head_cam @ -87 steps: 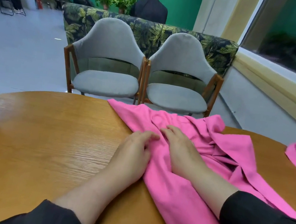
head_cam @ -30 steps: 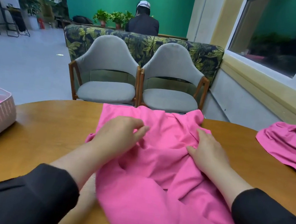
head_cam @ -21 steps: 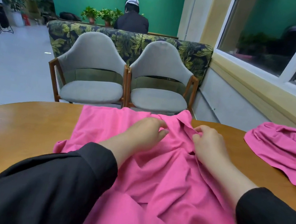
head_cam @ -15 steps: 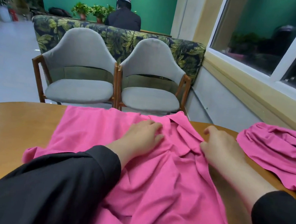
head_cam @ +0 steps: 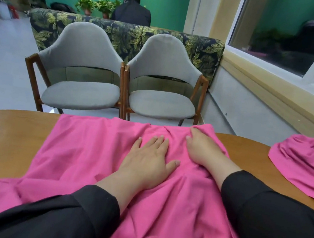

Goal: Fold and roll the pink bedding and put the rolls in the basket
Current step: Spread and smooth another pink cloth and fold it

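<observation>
Head cam: both hands, left (head_cam: 147,160) & right (head_cam: 201,147), flat w/ fingers straight on pink bedding (head_cam: 88,149).

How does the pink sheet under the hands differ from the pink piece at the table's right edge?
The pink sheet lies spread fairly flat mid-table, with the left hand and right hand on it; the second pink piece lies bunched and untouched. Both are the same pink, and neither is rolled.

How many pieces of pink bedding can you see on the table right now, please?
2. One pink sheet lies spread across the middle of the table under both hands; a second bunched piece sits at the right edge, partly cut off. Others may be out of view.
</observation>
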Tool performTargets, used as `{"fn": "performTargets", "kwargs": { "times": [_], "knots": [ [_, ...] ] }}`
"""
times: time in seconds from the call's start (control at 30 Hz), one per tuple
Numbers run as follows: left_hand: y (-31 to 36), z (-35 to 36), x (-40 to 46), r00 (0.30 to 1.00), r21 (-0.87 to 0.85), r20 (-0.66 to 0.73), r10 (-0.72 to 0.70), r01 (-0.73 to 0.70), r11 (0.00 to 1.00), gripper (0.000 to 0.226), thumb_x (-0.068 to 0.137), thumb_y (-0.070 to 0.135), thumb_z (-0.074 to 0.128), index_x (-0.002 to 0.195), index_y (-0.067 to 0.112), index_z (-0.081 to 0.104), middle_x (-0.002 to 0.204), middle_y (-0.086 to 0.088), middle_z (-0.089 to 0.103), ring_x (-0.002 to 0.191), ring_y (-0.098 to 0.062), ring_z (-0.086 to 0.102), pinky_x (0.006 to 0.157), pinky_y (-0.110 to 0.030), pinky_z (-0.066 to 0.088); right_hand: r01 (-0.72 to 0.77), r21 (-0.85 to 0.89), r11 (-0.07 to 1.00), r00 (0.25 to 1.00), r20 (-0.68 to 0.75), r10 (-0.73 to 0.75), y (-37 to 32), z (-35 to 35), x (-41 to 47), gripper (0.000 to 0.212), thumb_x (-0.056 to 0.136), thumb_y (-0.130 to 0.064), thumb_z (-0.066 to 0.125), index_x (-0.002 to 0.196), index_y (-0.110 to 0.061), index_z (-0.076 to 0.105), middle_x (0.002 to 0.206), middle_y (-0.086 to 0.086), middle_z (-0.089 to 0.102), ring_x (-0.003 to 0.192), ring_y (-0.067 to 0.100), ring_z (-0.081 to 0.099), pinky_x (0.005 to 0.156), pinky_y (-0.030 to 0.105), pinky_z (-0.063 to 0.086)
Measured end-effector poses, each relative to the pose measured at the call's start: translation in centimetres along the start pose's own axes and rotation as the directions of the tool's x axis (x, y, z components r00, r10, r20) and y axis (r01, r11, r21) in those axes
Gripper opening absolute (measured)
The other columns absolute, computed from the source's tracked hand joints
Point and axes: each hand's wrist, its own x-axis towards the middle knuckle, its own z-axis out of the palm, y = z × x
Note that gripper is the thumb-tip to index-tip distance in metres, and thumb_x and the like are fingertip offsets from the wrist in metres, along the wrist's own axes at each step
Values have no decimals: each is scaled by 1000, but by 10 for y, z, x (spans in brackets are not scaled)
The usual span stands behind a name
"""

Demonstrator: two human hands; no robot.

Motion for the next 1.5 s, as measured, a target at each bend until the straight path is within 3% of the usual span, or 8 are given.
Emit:
{"fn": "performTargets", "kwargs": {
  "times": [0.17, 0.4, 0.6, 1.03, 1.17, 1.3, 1.4, 1.5],
  "knots": [
    [-1, 0, -1, 1000, 13, 10, -6, 6, 1000, 77, 96, 69, 20, 159, 25, 16, 167, 4, 11, 154, -12, 6, 124, -51, 4, -207, 34, 978, 977, -39, 208, 45, -11, 14, 75, 99, -61, 32, 153, -10, 31, 157, 13, 37, 140, 33, 41, 110, 45, 35],
    [0, -1, -2, 1000, 15, 2, -8, 8, 1000, 76, 96, 70, 20, 158, 27, 17, 167, 5, 12, 154, -10, 6, 124, -50, 4, -352, -206, 913, 934, -134, 330, 76, -21, 22, 74, 98, -63, 15, 147, -13, 40, 152, 9, 43, 140, 28, 38, 108, 52, 27],
    [2, -4, -2, 1000, 22, 14, -15, 15, 1000, 74, 96, 69, 21, 158, 28, 17, 167, 5, 11, 154, -10, 6, 124, -49, 4, -356, -250, 900, 933, -149, 328, 83, -27, 27, 71, 97, -64, 14, 153, -22, 27, 148, 9, 47, 139, 28, 36, 105, 53, 26],
    [5, -4, -2, 1000, 35, 9, -24, 24, 999, 74, 96, 70, 20, 158, 29, 18, 167, 5, 11, 153, -9, 5, 124, -49, 5, -445, -433, 784, 884, -74, 462, 93, -47, 40, 73, 97, -64, 9, 140, -25, 54, 140, 7, 52, 130, 31, 37, 101, 52, 22],
    [5, -3, -1, 1000, 38, 5, -18, 18, 999, 75, 95, 70, 20, 157, 29, 20, 167, 5, 13, 153, -10, 7, 124, -50, 6, -236, -530, 815, 971, -147, 186, 63, -42, 38, 45, 102, -47, 28, 127, -26, 59, 133, 7, 53, 128, 33, 41, 107, 59, 21],
    [7, -7, -1, 999, -58, -14, -28, 28, 998, 55, 101, 52, 32, 149, 26, 39, 161, 0, 32, 150, -15, 23, 122, -51, 12, 222, -87, 971, 967, -111, -231, -19, -21, 21, 36, 103, -34, 39, 126, -16, 61, 133, 9, 59, 124, 32, 54, 103, 44, 42],
    [-6, -18, -6, 957, -466, -196, -212, 100, 879, 25, 97, 20, 45, 105, 17, 68, 114, -10, 71, 110, -31, 62, 95, -41, 44, 391, 163, 906, 920, -36, -390, -87, -6, 2, 35, 106, -22, 40, 132, -12, 60, 137, 9, 61, 129, 27, 53, 105, 33, 40],
    [-43, -45, -22, 841, -597, -357, -407, 129, 792, 24, 91, 12, 47, 94, 20, 70, 94, -3, 74, 91, -23, 65, 77, -37, 48, 365, 277, 889, 926, -6, -379, -126, 2, -5, 34, 106, -20, 41, 131, -11, 62, 135, 10, 62, 127, 26, 54, 104, 31, 40]
  ]
}}
